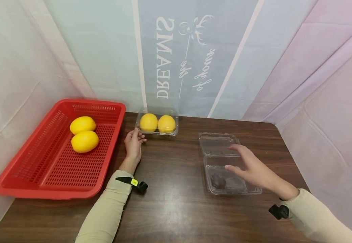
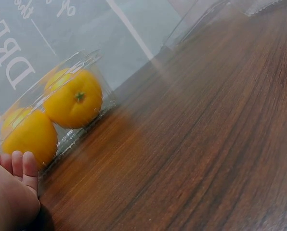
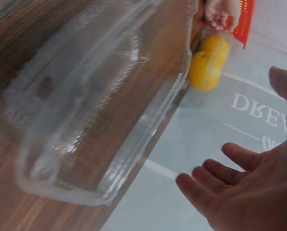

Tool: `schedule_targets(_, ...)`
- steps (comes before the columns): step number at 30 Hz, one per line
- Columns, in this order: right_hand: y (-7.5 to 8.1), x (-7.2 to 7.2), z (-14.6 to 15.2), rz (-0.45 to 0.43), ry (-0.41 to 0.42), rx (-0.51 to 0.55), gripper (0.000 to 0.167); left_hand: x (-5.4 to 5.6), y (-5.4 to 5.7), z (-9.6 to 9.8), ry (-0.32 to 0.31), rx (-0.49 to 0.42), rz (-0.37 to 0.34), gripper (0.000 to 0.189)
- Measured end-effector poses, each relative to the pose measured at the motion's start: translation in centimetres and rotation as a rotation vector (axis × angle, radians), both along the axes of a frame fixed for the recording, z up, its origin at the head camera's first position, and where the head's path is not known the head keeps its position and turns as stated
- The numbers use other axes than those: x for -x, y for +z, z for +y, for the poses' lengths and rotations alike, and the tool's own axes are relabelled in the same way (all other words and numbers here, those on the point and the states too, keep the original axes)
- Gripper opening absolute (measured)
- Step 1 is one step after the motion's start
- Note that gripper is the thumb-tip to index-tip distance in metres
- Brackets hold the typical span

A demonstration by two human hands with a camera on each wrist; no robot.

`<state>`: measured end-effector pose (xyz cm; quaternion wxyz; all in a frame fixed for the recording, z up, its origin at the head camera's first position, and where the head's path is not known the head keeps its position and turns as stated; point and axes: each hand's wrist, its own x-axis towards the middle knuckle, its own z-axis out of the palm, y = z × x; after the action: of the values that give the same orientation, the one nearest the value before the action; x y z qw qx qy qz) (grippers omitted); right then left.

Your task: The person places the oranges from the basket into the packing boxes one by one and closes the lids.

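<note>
Two hands reach over a dark wood worktop [image 1: 167, 209], seen from above. Just above centre, against the back wall, a clear box [image 1: 160, 133] holds two yellow fruits [image 1: 148, 123] side by side. The left hand [image 1: 132, 144], left of centre, is at that box's near left corner, its fingers loosely bent; whether it grips the box cannot be told. The right hand [image 1: 250, 167], right of centre, is spread wide with thumb and fingers apart, holding nothing, above a second clear box [image 1: 220, 155] that lies with its lid folded back. At the left of the frame sits a red basket [image 1: 49, 193] with slotted sides; inside, towards its upper part, two lemons [image 1: 84, 141] touch. The pale backdrop [image 1: 112, 50] carries white lettering, including "DREAMS".
</note>
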<state>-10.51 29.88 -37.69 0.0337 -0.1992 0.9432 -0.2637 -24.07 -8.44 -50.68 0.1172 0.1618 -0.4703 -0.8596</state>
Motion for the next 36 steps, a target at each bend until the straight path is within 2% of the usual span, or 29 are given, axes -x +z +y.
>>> schedule_targets(2,-0.4,-0.2,0.3,0.018,0.002,-0.008,0.073,0.0,0.0,0.0,0.001,-0.002,0.001,0.015)
schedule_targets(9,-1.3,-0.9,1.6,-0.032,0.001,-0.03,0.093,0.1,-0.1,0.1,0.004,-0.011,0.004,0.017)
schedule_targets(13,-1.7,-1.3,2.3,-0.031,-0.004,-0.054,0.102,0.1,-0.1,0.1,0.003,-0.012,0.004,0.017)
schedule_targets(23,-3.5,-2.4,4.0,0.05,0.014,-0.133,0.12,0.1,-0.1,0.0,-0.013,0.002,0.006,0.017)
schedule_targets(36,-5.2,-3.2,5.5,0.073,0.042,-0.181,0.13,-0.1,-0.1,-0.1,-0.012,0.002,0.01,0.017)
